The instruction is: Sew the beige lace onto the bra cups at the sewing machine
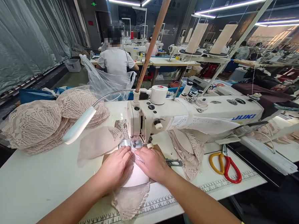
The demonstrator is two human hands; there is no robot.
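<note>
1. The person's left hand [116,168] lies flat on a soft pale pink lace bra cup piece [133,189]; its fingers [125,157] are spread and pressing down, not gripping anything.
2. The right hand [152,163] lies just beside it on the same piece; its fingers [141,156] are flat too, pushing the cloth and not closed around it.
3. The lace piece sits on the white tabletop [30,185], right in front of the big white sewing machine [189,115]; the far edge of the cloth reaches the shiny metal foot and needle spot [131,144], and the near end hangs over the printed ruler strip at the tabletop edge [156,203].
4. I think the step in hand is sewing a seam; both hands seem to be feeding the cloth under the needle.
5. The next move calls for slow, even pushing with both hands; the fingertips are very close to the needle, so they need to stay to the sides of it; the cloth needs to stay smooth so that it does not bunch up.
6. A heap of pink lace cups [47,120] lies at the left, well apart from the hands; the red and yellow handled scissors [226,166] lie at the right; a white bendy lamp [81,124] hangs over the tabletop; another person in a white shirt [116,62] sits far off.
</note>
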